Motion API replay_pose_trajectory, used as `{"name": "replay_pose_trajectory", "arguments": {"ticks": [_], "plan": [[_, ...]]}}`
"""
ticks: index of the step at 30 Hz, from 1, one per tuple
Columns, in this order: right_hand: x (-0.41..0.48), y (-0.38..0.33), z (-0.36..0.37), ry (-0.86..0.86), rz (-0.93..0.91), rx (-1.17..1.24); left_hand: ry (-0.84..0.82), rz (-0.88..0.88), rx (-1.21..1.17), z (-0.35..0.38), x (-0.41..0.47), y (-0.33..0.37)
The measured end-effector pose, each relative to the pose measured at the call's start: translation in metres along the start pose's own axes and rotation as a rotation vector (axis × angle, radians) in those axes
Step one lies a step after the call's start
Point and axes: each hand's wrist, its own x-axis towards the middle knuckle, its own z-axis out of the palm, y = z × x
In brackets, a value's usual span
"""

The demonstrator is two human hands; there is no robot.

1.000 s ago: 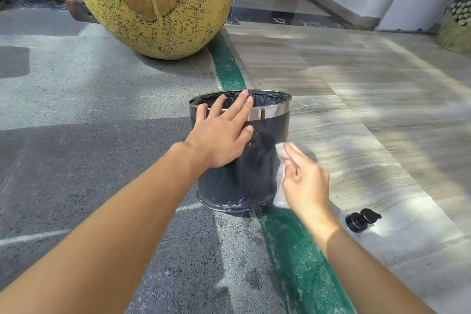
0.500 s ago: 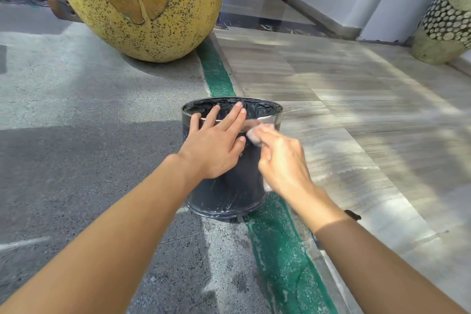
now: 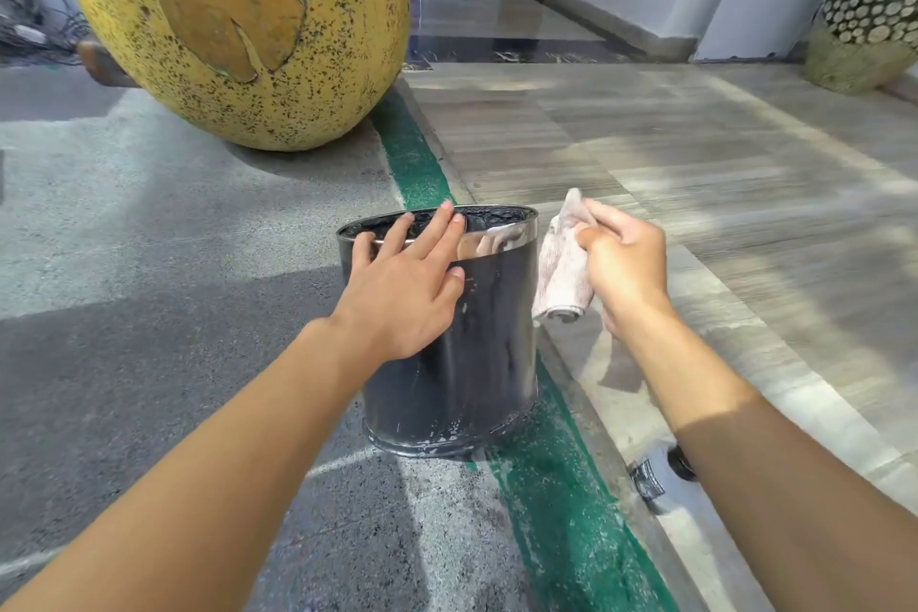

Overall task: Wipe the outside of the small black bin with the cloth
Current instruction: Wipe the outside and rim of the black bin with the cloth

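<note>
Outdoor floor, two surfaces: rough grey concrete paving at left, pale streaked stone tiles at right, divided by a painted green stripe running diagonally between them.

Item 1. Large yellow speckled egg-shaped planter with an orange patch, standing on the concrete, well beyond the left hand.

Item 2. Left hand, open and flat, palm pressed on the near upper wall of the bin, fingers spread and reaching over the rim. It grips nothing; it only rests against the side.

Item 3. Small black cylindrical bin with a shiny chrome band at its rim, upright on the edge of the concrete and the green stripe, under the left hand and just left of the right hand. White smears mark its wall and base.

Item 4. Pale pinkish-white folded cloth, hanging just beside the bin's right upper side; contact with the wall cannot be told.

Item 5. Right hand, grip closed on the cloth's upper part, held at rim height to the right of the bin.

Item 6. Small dark object on the tiles, partly hidden behind the right forearm; its kind cannot be told.
</note>
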Motion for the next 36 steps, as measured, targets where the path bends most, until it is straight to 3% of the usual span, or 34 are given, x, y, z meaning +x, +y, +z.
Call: {"name": "replay_pose_trajectory", "arguments": {"ticks": [3,11,15,21,23,27,29,31,34,36], "plan": [[0.024,-0.017,0.008,-0.079,0.032,0.176,0.0,0.014,-0.005,-0.001,0.002,0.001],[0.031,-0.016,0.034,-0.358,-0.153,-0.189,0.038,0.014,-0.104,-0.001,0.0,-0.008],[0.022,-0.012,0.043,-0.356,-0.275,-0.397,0.049,0.024,-0.106,0.001,0.0,-0.014],[-0.019,-0.005,0.05,-0.198,-0.342,-0.427,0.051,0.032,-0.094,0.005,-0.001,-0.007],[-0.036,-0.006,0.057,-0.198,-0.297,-0.284,0.04,0.04,-0.119,0.006,-0.004,-0.004],[-0.047,-0.003,0.048,-0.257,0.116,0.533,0.01,0.091,-0.261,0.0,-0.01,-0.019],[-0.047,-0.001,0.029,-0.28,0.304,0.832,-0.004,0.14,-0.258,-0.005,-0.017,-0.034],[-0.048,0.001,0.01,-0.31,0.376,0.968,0.002,0.204,-0.187,-0.008,-0.025,-0.05],[-0.056,0.011,-0.008,-0.365,0.37,0.957,0.027,0.282,0.061,-0.003,-0.035,-0.057],[-0.064,0.023,-0.015,-0.367,0.397,0.928,0.02,0.248,0.103,0.003,-0.04,-0.051]]}}
